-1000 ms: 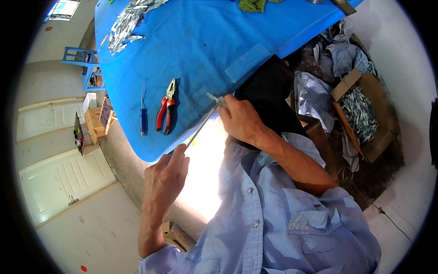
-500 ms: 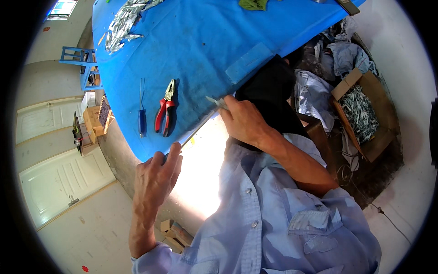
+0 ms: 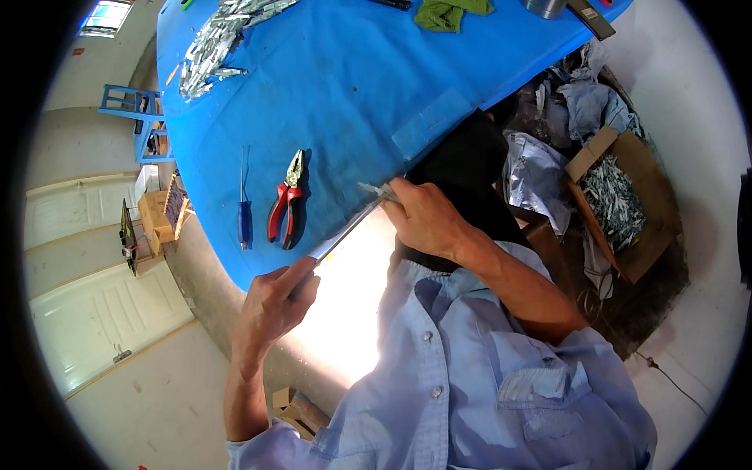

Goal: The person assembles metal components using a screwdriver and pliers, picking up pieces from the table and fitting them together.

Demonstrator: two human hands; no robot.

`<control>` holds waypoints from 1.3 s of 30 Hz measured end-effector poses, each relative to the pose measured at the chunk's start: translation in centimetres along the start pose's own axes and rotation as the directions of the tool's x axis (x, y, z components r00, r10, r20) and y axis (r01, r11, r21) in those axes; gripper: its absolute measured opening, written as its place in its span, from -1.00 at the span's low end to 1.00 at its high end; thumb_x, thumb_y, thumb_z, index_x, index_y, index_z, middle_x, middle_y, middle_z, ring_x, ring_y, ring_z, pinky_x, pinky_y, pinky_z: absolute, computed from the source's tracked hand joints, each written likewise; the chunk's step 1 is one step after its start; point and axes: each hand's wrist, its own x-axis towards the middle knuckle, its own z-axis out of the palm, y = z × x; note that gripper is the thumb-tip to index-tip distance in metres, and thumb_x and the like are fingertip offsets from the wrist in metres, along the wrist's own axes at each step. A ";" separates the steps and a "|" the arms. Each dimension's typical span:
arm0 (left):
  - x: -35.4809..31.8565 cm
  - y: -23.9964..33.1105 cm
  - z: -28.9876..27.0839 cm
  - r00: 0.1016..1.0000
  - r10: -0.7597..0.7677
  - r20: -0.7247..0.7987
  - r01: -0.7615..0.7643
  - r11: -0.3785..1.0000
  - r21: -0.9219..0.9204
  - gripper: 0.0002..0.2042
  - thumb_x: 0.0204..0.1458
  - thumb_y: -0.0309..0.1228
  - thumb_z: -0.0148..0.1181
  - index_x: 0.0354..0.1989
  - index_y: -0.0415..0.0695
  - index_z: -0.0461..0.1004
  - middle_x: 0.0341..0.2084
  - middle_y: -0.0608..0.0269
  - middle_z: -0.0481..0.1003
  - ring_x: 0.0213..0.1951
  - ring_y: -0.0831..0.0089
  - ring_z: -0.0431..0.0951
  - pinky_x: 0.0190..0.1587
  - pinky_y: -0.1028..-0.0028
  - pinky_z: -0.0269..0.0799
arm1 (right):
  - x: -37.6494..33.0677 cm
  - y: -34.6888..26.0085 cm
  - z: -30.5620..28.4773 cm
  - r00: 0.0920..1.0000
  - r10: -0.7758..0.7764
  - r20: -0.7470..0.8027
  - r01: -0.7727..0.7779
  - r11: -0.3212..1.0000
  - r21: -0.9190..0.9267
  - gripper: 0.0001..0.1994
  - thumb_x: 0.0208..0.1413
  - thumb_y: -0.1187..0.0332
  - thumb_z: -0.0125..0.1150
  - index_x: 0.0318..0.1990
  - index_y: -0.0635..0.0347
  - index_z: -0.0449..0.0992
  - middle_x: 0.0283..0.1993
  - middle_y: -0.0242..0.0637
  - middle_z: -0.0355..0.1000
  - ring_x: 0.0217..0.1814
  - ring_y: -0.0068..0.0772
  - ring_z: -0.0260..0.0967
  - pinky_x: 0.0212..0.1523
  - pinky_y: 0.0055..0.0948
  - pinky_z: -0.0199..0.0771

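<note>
My left hand (image 3: 278, 301) is closed round the end of a thin metal rod-shaped tool (image 3: 345, 235); its handle end is hidden in the fist. The shaft slants up to my right hand (image 3: 431, 219), just off the edge of the blue-covered table (image 3: 337, 102). Between the fingers and thumb of that right hand is a small pale, silvery strip (image 3: 376, 190), which the rod's tip meets or nearly meets. On the cloth ahead lie pliers (image 3: 292, 180) with red and black handles. Left of them is a screwdriver (image 3: 244, 223) with a blue handle.
Silvery strips (image 3: 210, 51) are heaped at the table's far left. A green cloth (image 3: 446, 14) and a metal cylinder (image 3: 546, 6) lie farther right. On the floor at right stands an open cardboard box (image 3: 662, 188) of similar strips, beside a silver bag (image 3: 536, 176).
Both hands sit slightly lower in the picture, as do the table things, so the view has shifted. My left index finger, raised before, now lies along the rod.
</note>
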 end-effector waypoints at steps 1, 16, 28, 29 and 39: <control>-0.3 -0.4 0.5 1.000 -0.029 0.011 0.029 1.000 -0.008 -0.75 0.10 -0.49 0.32 -0.02 -0.10 0.58 -0.43 -0.07 0.63 -0.42 0.00 0.67 -0.37 0.20 0.57 | 0.0 -0.1 0.0 1.000 0.012 0.000 -0.012 1.000 0.009 -0.78 0.28 0.36 0.17 -0.30 0.40 0.40 -0.44 0.25 0.50 -0.37 0.35 0.49 -0.32 0.13 0.45; -1.2 2.7 -0.8 0.997 0.063 -0.040 -0.037 0.887 0.460 -0.63 0.13 -0.36 0.36 0.14 0.03 0.55 -0.63 0.23 0.48 -0.60 0.32 0.55 -0.54 0.33 0.42 | -0.9 -0.8 0.5 0.996 0.062 -0.059 -0.057 0.995 0.087 -0.79 0.26 0.36 0.14 -0.22 0.40 0.40 -0.46 0.21 0.49 -0.38 0.29 0.51 -0.34 0.04 0.46; -1.6 4.1 -1.4 1.000 -0.011 -0.001 0.010 0.915 0.403 -0.63 0.16 -0.46 0.33 0.17 -0.04 0.56 -0.54 0.15 0.52 -0.56 0.20 0.55 -0.46 0.22 0.46 | -1.3 -1.0 0.5 0.979 -0.012 -0.202 0.052 0.979 0.197 -0.80 0.22 0.43 0.20 -0.08 0.37 0.46 -0.39 0.13 0.54 -0.34 0.19 0.55 -0.34 -0.05 0.48; -1.7 3.9 -1.4 1.000 0.011 -0.003 -0.009 0.909 0.416 -0.61 0.15 -0.43 0.35 0.18 -0.02 0.54 -0.56 0.18 0.49 -0.57 0.24 0.54 -0.48 0.25 0.44 | -1.3 -1.0 0.5 0.977 -0.012 -0.213 0.055 0.979 0.196 -0.80 0.22 0.43 0.20 -0.08 0.37 0.47 -0.38 0.13 0.54 -0.34 0.18 0.56 -0.34 -0.07 0.49; -2.0 3.6 -1.4 0.999 0.050 0.002 -0.046 0.913 0.406 -0.59 0.15 -0.39 0.37 0.19 0.03 0.52 -0.59 0.23 0.45 -0.59 0.33 0.51 -0.53 0.30 0.42 | -1.2 -1.0 0.4 0.972 -0.006 -0.234 0.063 0.970 0.236 -0.83 0.20 0.47 0.19 -0.11 0.37 0.49 -0.38 0.16 0.53 -0.31 0.20 0.56 -0.32 -0.06 0.51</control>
